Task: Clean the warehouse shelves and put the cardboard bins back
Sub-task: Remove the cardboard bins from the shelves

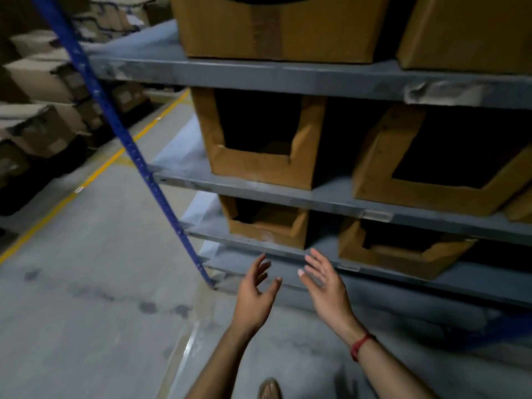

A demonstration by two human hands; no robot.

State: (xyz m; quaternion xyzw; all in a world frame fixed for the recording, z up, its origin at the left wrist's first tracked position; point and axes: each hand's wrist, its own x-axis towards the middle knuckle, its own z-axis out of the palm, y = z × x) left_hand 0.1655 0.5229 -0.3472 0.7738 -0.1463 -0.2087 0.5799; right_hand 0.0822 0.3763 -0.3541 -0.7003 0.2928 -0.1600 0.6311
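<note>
Cardboard bins point(259, 171) on grey shelves point(288, 74), cut-out fronts pointing out toward me. I am holding left hand point(254, 298) and right hand point(326, 286) spread-fingered, gripping nothing.

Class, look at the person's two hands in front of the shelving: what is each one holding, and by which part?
Nothing is held. The left hand and right hand are both open and empty, palms facing each other, in front of the lowest grey shelf.

both empty hands, left hand point(254, 295) and right hand point(325, 286), hover spread before grey shelves point(288, 74) holding cardboard bins point(259, 145)
</note>
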